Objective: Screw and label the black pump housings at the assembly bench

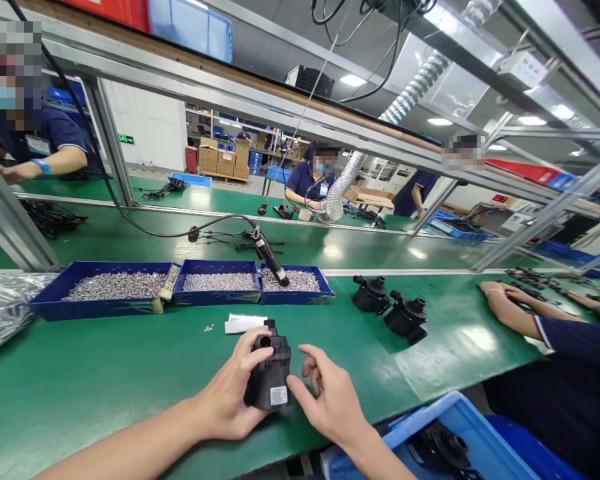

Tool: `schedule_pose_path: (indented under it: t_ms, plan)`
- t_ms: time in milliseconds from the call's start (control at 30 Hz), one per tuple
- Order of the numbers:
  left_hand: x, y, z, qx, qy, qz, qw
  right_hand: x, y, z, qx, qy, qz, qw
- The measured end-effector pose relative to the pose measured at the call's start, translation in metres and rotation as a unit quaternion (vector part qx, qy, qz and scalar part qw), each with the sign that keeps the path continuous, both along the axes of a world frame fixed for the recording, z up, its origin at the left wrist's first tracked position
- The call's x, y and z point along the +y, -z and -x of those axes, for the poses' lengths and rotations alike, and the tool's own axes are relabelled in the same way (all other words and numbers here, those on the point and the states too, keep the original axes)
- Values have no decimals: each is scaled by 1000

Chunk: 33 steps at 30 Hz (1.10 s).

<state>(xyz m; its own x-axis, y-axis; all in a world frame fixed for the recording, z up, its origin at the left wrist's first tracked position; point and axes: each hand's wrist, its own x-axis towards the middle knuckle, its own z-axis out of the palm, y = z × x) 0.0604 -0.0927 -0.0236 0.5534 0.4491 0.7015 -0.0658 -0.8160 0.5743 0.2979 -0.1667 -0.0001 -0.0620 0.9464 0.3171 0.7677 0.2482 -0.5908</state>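
left hand (230, 400) holds black pump (269, 373); white label (279, 395) unreadable.

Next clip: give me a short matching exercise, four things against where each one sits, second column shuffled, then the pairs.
Things
1. black pump housing
2. electric screwdriver
3. two black pumps
4. white paper slip

Places
A. lying on the green bench just behind the held part
B. in the grip of the left hand
C. standing right of the blue trays
D. hanging on a cable over the right-hand tray

Pairs: 1-B, 2-D, 3-C, 4-A
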Motion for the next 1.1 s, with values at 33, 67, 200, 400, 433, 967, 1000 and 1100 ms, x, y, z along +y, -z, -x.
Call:
schedule_pose_path:
  t_ms: [33,67,200,400,433,967,1000,1100]
  plan:
    - [0,0,0,1,1,-3,1000,1,-1,2,35,-5,54,998]
    - [-1,0,0,1,4,-8,1000,2,-3,6,60,-12,101,993]
    - [-4,0,1,9,25,-48,998,2,-24,33,91,-11,188,978]
    - [-6,1,3,24,24,-65,997,6,-34,26,198,-97,234,947]
    - [-6,1,2,23,23,-61,998,7,-30,18,225,-115,249,935]
    - [-14,2,5,32,-5,-242,970,34,-76,-8,173,-190,155,954]
    - [-15,3,5,29,-19,-245,969,33,-80,-10,165,-195,157,954]
    - [-15,7,6,36,-33,-241,969,28,-93,-19,134,-196,178,955]
